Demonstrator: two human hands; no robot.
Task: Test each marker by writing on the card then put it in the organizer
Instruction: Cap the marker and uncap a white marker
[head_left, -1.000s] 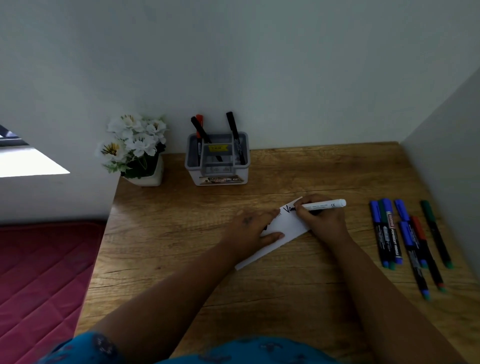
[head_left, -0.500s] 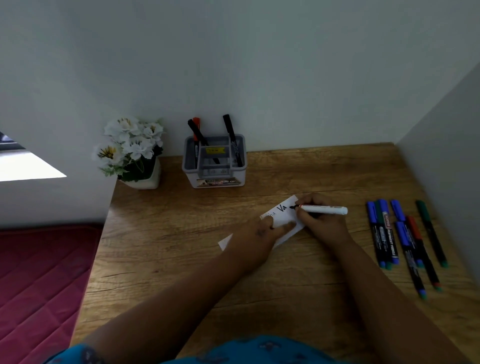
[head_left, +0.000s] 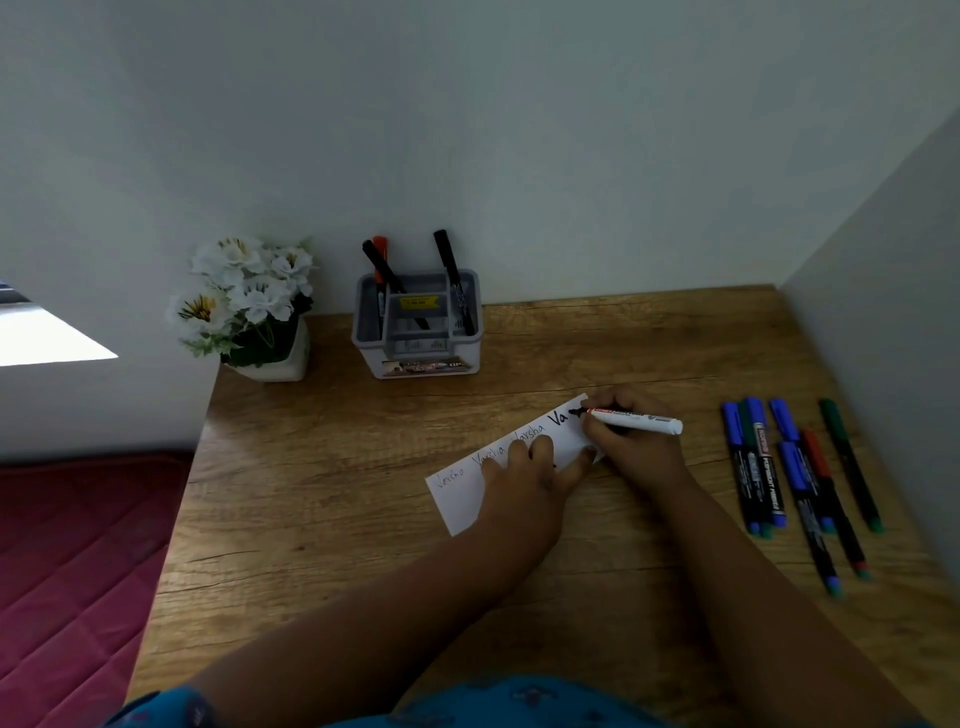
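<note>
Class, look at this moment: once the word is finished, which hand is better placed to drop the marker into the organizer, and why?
The right hand. It already grips the white marker, so no handover is needed, and bare desk lies between it and the organizer. The left hand lies flat on the card, pinning it.

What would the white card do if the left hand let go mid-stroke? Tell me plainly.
The card looks thin and light, so it would probably slide or pivot under the marker. The left hand presses it flat, which suggests it needs pinning. Lifted by one end, it would likely bend slightly.
</note>
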